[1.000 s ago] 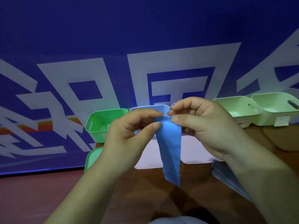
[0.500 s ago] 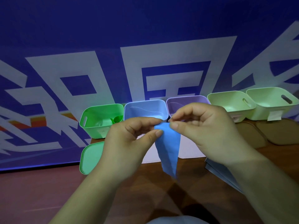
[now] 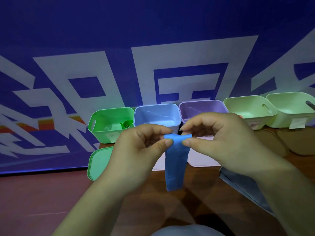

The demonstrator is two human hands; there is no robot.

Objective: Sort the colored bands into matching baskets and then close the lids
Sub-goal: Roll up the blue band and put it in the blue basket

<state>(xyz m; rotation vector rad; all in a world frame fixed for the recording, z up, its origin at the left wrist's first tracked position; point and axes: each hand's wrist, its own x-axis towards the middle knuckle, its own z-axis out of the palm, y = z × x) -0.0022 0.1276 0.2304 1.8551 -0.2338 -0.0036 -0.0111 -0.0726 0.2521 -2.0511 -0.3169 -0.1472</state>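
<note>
A blue band (image 3: 175, 164) hangs down in front of me, folded over at its top. My left hand (image 3: 141, 150) pinches its top left corner and my right hand (image 3: 216, 138) pinches its top right corner, thumbs toward me. Behind my hands a row of open baskets stands against the wall: a green basket (image 3: 102, 126) with green items inside, a light blue basket (image 3: 156, 114), a purple basket (image 3: 201, 108), and two pale green baskets (image 3: 248, 108) (image 3: 293, 109).
A green lid (image 3: 98, 160) lies on the brown table before the green basket. White lids (image 3: 202, 159) lie behind my hands. Brown lids (image 3: 289, 143) rest at the right. Grey sheets (image 3: 238, 188) lie under my right forearm. A blue banner wall stands behind.
The view has tilted down, showing more of the baskets. My hands have moved slightly apart, spreading the top of the blue band wider.
</note>
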